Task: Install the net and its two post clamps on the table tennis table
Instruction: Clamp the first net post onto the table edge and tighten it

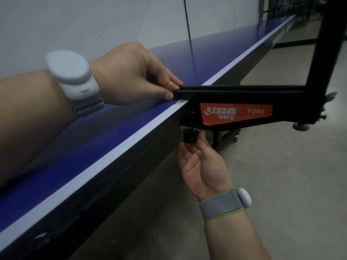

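Pinching the flat black upper arm of the black metal post clamp with the orange label (236,114) between thumb and fingertips, left hand (131,76) curled nearly closed and resting on the blue tabletop with the white edge line (105,147). Reaching up from below, right hand (201,164) palm-up and half open, thumb and fingertips closed lightly around the small black screw knob (190,136) hanging under the clamp, just above the palm. Seated over the table edge between the two hands, clamp with its upper arm lying on top and its body and upright black post (326,44) hanging outboard, away from the left hand. Cannot tell whether the screw already bites the underside of the table; hidden by the dark apron. No net clearly visible, only thin dark lines far beyond the left hand.

Likely risks from here: letting go with the left hand before the knob is snug, leaving the outboard weight of the post free to tip or slide the clamp off the edge; turning the knob with only fingertips at an awkward upward angle, so slipping off or cross-threading; tightening with the arm sitting askew to the white line, so locking the post crooked; over-tightening, so marking the tabletop.
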A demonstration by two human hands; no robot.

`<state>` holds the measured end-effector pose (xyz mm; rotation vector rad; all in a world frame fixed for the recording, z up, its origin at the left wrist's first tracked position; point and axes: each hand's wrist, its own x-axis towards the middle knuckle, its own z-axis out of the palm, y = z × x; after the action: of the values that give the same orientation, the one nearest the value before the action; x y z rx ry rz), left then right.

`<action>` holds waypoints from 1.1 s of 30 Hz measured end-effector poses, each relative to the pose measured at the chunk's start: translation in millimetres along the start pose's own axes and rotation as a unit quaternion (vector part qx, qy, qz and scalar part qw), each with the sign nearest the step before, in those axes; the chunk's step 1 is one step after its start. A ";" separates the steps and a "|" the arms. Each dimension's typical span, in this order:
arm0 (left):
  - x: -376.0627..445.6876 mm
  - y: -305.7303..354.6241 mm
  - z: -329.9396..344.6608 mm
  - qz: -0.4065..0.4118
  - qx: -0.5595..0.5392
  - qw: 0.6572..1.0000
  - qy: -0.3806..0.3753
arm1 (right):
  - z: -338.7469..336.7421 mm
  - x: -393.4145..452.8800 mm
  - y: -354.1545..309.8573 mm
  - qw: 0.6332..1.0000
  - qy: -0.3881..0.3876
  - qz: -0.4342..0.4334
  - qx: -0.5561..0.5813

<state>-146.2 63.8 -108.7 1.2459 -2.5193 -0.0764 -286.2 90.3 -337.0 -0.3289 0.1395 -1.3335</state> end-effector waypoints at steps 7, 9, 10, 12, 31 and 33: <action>0.6 -4.2 -4.4 0.002 -0.009 1.000 0.004 | -0.4 2.4 -2.3 0.999 -0.013 0.039 0.005; 0.0 -4.5 -5.4 -0.001 -0.011 1.000 0.003 | -2.7 2.3 -1.9 0.999 -0.028 0.039 0.012; 1.5 -4.3 -2.4 -0.004 -0.017 1.000 0.000 | -8.2 2.1 -1.9 0.999 -0.028 0.030 0.011; 1.7 -3.2 -0.9 -0.006 -0.016 1.000 -0.002 | -11.6 3.4 0.2 1.000 -0.025 0.012 -0.004; 1.8 -4.2 2.0 -0.009 -0.037 0.999 0.003 | -4.8 0.9 0.5 1.000 0.009 0.027 0.015; 0.7 -3.3 2.3 -0.008 -0.046 0.999 0.006 | -4.7 -0.5 -1.8 0.999 0.003 0.027 0.028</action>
<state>-144.8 61.0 -111.4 1.2270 -2.4657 -0.1872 -289.3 89.8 -340.9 -0.2730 0.1151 -1.2827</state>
